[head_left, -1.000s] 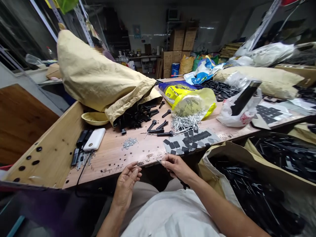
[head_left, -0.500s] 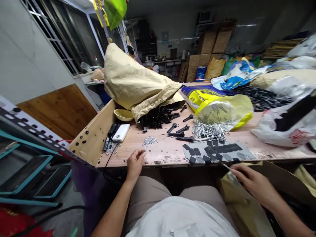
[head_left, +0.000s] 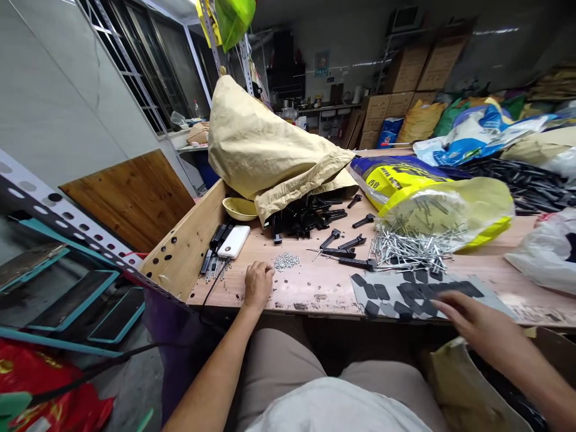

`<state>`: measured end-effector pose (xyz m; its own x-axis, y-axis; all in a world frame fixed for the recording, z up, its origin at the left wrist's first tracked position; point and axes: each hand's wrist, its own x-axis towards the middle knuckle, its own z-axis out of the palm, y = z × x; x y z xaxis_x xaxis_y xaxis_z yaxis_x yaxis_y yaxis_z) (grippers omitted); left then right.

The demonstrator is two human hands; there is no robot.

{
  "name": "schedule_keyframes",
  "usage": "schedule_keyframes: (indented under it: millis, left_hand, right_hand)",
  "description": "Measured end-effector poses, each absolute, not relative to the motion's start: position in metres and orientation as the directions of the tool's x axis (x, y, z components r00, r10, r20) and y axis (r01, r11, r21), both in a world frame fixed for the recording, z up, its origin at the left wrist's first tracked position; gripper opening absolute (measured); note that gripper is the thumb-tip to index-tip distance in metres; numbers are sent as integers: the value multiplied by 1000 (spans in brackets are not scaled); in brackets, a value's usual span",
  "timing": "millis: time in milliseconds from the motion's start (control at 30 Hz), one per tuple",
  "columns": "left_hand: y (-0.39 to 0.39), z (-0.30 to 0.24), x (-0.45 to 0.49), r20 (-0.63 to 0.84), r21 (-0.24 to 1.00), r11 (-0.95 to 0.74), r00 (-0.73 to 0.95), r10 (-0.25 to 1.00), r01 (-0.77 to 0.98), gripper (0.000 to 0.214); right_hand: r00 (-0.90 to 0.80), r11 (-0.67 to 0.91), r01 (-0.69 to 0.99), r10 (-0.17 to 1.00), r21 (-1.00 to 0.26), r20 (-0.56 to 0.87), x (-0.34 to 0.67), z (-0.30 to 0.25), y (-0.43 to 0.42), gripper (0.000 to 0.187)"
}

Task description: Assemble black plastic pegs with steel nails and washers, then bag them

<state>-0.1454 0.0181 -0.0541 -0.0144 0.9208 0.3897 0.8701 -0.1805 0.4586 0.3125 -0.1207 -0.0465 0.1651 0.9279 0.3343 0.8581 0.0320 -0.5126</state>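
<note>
Left hand (head_left: 258, 286), finger closure hidden, seemingly reaches for small metal pieces (head_left: 287, 261) at two o'clock, needing precision; right hand (head_left: 479, 324), fingers blurred, equally unclear.

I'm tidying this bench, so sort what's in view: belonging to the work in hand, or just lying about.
Likely in use:
small metal pieces, by the left hand
black patches, near the right hand
metal pins
black parts

Probably just lying about:
white device
yellow bowl
red bag
wooden board
</note>
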Motion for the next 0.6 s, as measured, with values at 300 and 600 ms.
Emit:
schedule_keyframes:
  millis: [300, 600]
  left_hand:
    - [13, -48, -147, 331, 718, -162, -127, 935, 677, 8]
    - [-27, -11, -117, -327, 705, 337, 135, 935, -625, 30]
  right_hand:
    - [-168, 204, 971, 955, -127, 245, 156, -27, 12, 17]
    - [-209, 314, 916, 905, -250, 371, 147, -37, 17, 14]
